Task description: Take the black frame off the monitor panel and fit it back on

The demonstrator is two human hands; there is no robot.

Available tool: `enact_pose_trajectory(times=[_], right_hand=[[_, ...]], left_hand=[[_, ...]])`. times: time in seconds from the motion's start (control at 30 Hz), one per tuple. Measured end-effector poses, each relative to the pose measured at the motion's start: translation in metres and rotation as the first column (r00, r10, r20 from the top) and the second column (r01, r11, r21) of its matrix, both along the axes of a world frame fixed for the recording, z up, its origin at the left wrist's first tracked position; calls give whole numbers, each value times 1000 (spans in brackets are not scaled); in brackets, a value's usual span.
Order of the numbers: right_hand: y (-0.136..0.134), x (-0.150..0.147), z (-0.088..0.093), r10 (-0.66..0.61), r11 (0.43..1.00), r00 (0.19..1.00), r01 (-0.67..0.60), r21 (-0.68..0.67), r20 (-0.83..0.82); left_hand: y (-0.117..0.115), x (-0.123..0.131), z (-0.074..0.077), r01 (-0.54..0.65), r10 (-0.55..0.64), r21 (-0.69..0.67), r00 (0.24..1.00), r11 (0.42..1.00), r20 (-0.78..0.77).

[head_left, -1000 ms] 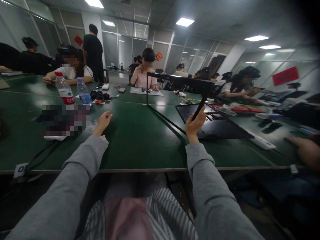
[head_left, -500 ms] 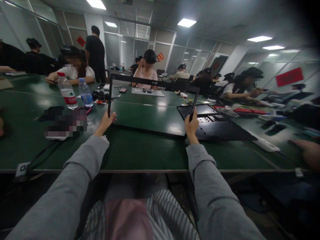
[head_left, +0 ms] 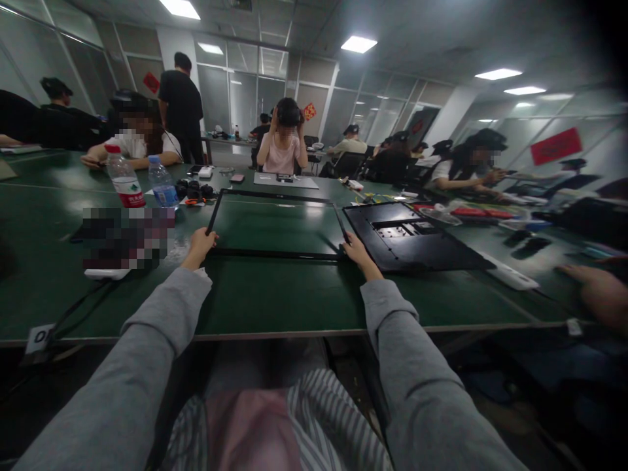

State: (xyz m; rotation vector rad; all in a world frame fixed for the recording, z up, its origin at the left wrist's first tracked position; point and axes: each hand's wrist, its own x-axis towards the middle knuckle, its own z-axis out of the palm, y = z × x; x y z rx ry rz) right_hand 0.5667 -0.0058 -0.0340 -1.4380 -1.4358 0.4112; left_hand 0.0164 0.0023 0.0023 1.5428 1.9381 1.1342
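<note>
A thin black rectangular bezel (head_left: 275, 254), like a monitor's front frame, spans the space between my hands, low over the green table (head_left: 275, 294). My left hand (head_left: 199, 247) is closed around its left side near the front corner. On the opposite side, my right hand (head_left: 360, 252) grips the right edge. The green tabletop shows through the bezel's opening. Just right of my right hand lies a black back panel (head_left: 417, 242) with a cut-out showing metal parts. Whether the bezel's far side touches the table I cannot tell.
Two water bottles, one red-capped (head_left: 126, 180) and one blue-capped (head_left: 163, 185), stand at the left. A white power strip (head_left: 507, 271) lies beyond the panel. Someone's hand (head_left: 601, 288) rests at the far right. Across the table sits a person in pink (head_left: 283, 154).
The bezel has tilted down from near upright to almost flat, its far side lowered. My right hand has moved left and slightly down. The person opposite now has both hands raised to the head.
</note>
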Motion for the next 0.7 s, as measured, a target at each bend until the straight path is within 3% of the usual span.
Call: enact_pose_trajectory(times=[0.13, 0.23, 0.7], right_hand=[[1, 2, -5, -138, 989, 989, 141, -47, 61], [0, 4, -7, -165, 983, 981, 172, -65, 101], [-9, -1, -3, -169, 982, 981, 175, -67, 92]], left_hand=[[0, -3, -3, -18, 24, 22, 941, 1000, -337], [-2, 0, -4, -14, -15, -60, 892, 998, -452], [-9, 5, -3, -4, -40, -82, 845, 997, -534]])
